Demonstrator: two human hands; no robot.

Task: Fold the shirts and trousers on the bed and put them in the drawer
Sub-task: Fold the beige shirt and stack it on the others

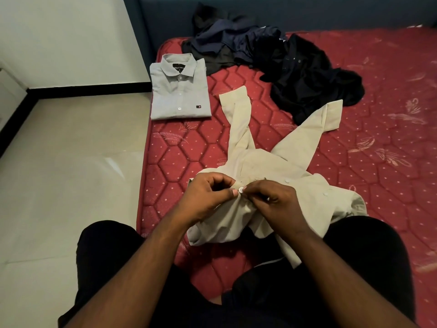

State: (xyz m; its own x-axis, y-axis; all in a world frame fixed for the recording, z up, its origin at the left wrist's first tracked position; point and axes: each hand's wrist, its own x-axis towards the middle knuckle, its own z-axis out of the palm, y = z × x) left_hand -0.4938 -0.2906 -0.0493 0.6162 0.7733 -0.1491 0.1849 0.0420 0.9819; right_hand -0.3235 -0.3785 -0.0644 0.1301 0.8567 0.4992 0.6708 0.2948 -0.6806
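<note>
- Hands at the mattress's (378, 95) near edge: left hand (203, 197) and right hand (272, 200) both pinch the beige shirt (267, 159) at a button (241, 189).
- Folded grey shirt (179, 91) near the left edge; collar label unreadable.
- Dark clothes pile (272, 60) at the far edge.

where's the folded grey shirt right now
In the head view the folded grey shirt lies at the red mattress's far-left edge, just left of the dark clothes pile.

The folded grey shirt (180, 91) carries a dark collar label (179, 67) with pale lettering too blurred to read, and a small unreadable chest logo (198, 106).
</note>
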